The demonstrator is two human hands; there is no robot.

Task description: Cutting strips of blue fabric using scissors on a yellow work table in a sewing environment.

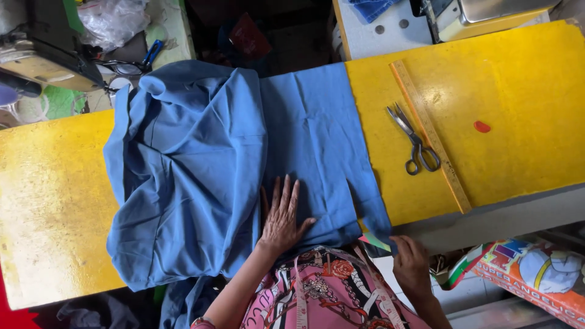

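Left hand [282, 214]: lay flat on the blue cloth [244, 164], near the middle of the near edge, fingers stretched out and a little apart, holding nothing.
Right hand [409, 263]: was down at the near right corner of the cloth, fingers pinched shut on that corner, just off the table edge.
Blue cloth: was spread over the yellow table [524, 91], smooth on the right part, bunched in big folds on the left part.
Scissors [415, 143]: lay on the bare table right of the cloth, blades closed, tips pointing far.
Wooden ruler [429, 131]: lay slanted, just right of the scissors and touching them.
Red spot [482, 127]: small, on the table, further right.
Bright package [533, 271]: sat low at the near right, below the table, bag-like, red and orange with white and blue patches.
Tape measure [300, 292]: hung pale over the pink patterned top.
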